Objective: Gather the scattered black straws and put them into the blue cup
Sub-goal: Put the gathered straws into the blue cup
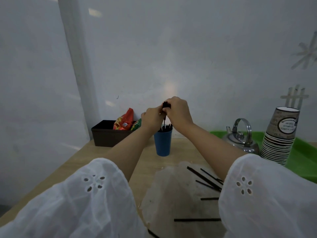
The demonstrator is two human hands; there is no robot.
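The blue cup stands upright at the middle of the wooden table, with several black straws sticking out of its mouth. Directly above it my left hand and my right hand meet, both gripping a bundle of black straws held upright, its lower ends reaching down into the cup. Several loose black straws lie scattered on the table near me, partly hidden under my right sleeve; one long straw lies crosswise closer in.
A dark box with snack packets stands at the back left against the wall. On the right a green tray carries a metal kettle and a tall stack of paper cups. My white sleeves cover the near table.
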